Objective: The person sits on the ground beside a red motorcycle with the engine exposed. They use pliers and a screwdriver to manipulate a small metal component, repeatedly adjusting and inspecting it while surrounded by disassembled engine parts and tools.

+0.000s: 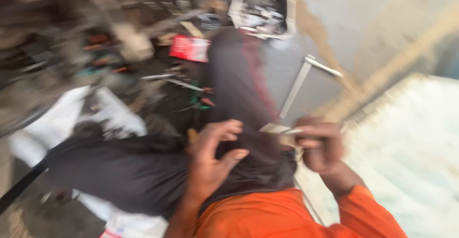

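Observation:
The picture is blurred by motion. My left hand (213, 154) rests on my dark trouser leg (239, 90) with its fingers curled and apart, holding nothing. My right hand (320, 145) is closed around a thin, flat, pale metal piece (279, 129) that sticks out to the left between the fingers. Both arms wear orange sleeves (287, 216). The two hands are about a hand's width apart above my knee.
A long metal T-shaped bar (299, 82) lies on the grey floor past my knee. A red packet (190, 48), screwdrivers and small tools (184, 82) lie scattered at the left. White sheets (71, 113) lie at the left, a pale surface (411, 152) at the right.

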`<state>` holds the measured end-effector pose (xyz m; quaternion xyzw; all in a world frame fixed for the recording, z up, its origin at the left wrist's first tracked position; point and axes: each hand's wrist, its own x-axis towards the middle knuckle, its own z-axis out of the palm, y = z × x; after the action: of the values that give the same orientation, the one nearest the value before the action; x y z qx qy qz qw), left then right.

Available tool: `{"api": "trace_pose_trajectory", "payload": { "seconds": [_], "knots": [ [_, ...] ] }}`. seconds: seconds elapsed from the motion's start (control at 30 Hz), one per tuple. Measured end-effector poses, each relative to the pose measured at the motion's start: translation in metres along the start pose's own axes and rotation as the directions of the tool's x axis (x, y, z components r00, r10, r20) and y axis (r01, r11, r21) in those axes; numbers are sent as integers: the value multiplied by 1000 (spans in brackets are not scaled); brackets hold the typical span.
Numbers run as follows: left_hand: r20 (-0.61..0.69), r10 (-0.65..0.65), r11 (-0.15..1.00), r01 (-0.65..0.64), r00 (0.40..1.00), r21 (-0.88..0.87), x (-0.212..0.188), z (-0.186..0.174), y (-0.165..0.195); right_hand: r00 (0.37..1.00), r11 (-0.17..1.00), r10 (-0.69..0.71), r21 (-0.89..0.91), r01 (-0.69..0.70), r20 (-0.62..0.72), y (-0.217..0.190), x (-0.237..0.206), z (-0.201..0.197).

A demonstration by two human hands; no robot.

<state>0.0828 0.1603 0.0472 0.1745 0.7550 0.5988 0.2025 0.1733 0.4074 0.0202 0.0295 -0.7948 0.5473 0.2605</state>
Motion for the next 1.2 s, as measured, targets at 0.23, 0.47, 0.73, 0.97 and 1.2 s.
{"api": "trace_pose_trajectory", "payload": {
  "seconds": [0.23, 0.47, 0.73, 0.97, 1.2],
  "knots": [
    [-196, -298, 954, 301, 934, -17, -4, -20, -23, 872, 756, -188, -633, -165, -452, 163, -71, -35],
    [-370, -564, 749, 646, 739, 147, -65, -46, -59, 951, 859, 21, -481, -176, -310, 291, -102, 32],
    [-279, -763, 492, 804, 583, 335, -100, -6, -96, 905, 722, 379, -550, -420, -195, 330, -90, 27],
    [-272, -694, 581, 742, 666, 335, -111, -9, -108, 872, 597, 490, -729, -336, 0, 336, -85, 47],
    [-242, -693, 578, 723, 680, 377, -89, -8, -110, 859, 910, 299, -146, -387, -415, 280, -112, 0]
  ]
}}
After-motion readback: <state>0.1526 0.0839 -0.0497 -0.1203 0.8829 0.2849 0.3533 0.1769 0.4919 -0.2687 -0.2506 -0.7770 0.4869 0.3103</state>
